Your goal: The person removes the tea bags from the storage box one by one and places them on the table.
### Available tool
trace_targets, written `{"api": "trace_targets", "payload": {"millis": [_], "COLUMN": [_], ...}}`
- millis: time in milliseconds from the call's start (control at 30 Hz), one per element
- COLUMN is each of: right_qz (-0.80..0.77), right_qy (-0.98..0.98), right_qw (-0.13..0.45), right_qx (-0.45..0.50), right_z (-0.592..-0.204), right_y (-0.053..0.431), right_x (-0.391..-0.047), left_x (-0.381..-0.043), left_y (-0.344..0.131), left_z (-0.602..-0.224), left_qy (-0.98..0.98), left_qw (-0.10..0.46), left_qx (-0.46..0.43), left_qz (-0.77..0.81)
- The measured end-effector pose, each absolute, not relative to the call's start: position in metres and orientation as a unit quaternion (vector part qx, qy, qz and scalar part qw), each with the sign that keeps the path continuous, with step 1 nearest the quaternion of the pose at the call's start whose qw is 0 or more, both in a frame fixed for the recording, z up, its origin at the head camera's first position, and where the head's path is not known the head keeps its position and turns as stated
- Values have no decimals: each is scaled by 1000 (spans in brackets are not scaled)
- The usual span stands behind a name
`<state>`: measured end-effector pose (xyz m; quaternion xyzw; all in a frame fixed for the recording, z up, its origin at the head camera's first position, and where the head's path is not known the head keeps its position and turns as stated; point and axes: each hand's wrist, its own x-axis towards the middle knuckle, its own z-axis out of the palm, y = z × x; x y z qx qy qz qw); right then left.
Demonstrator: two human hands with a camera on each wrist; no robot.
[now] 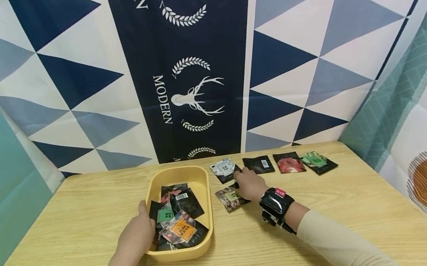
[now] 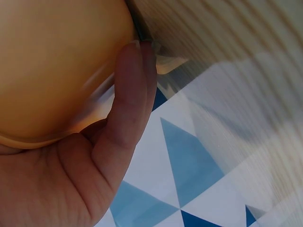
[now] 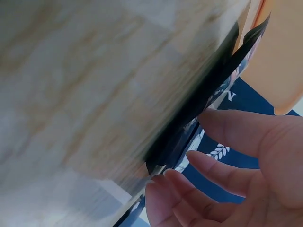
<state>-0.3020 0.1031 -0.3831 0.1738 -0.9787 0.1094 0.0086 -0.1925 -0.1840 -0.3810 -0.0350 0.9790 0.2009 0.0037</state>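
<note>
A yellow plastic bin (image 1: 209,207) stands on the table, holding several small black-backed packets, one with an orange label (image 1: 184,230) on top. My left hand (image 1: 137,231) grips the bin's left rim; its fingers (image 2: 129,99) lie along the outer wall in the left wrist view. To the bin's right, my right hand (image 1: 251,185) pinches the right end of a packet with a yellow-green label (image 1: 229,198). In the right wrist view the thumb touches this packet (image 3: 189,118), with the other fingertips at its corner. The hand partly covers it in the head view.
Along the back of the table lie a white-label packet (image 1: 223,168), a black packet (image 1: 259,165) face down, a red-label packet (image 1: 289,164) and a green-label packet (image 1: 317,161). A patterned cloth (image 1: 199,121) hangs behind the wooden table (image 1: 86,221).
</note>
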Motion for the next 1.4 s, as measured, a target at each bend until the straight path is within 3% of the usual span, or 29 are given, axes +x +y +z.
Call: {"api": "trace_targets", "payload": {"millis": [233, 700, 1400], "right_qz": [117, 153, 103], "right_qy": [-977, -935, -916], "right_qw": [11, 144, -2], "right_qx": [180, 284, 389], "right_z": [-373, -343, -354], "right_y": [101, 60, 14], "right_x": [-301, -268, -236], "left_x": [-193, -193, -193], "left_y": [-186, -185, -183], "left_z": [-380, -379, -380], "left_qy": [980, 978, 978], "left_qw": [-1, 13, 9], "left_qx": [-27, -39, -34], "left_qz": [195, 203, 204]}}
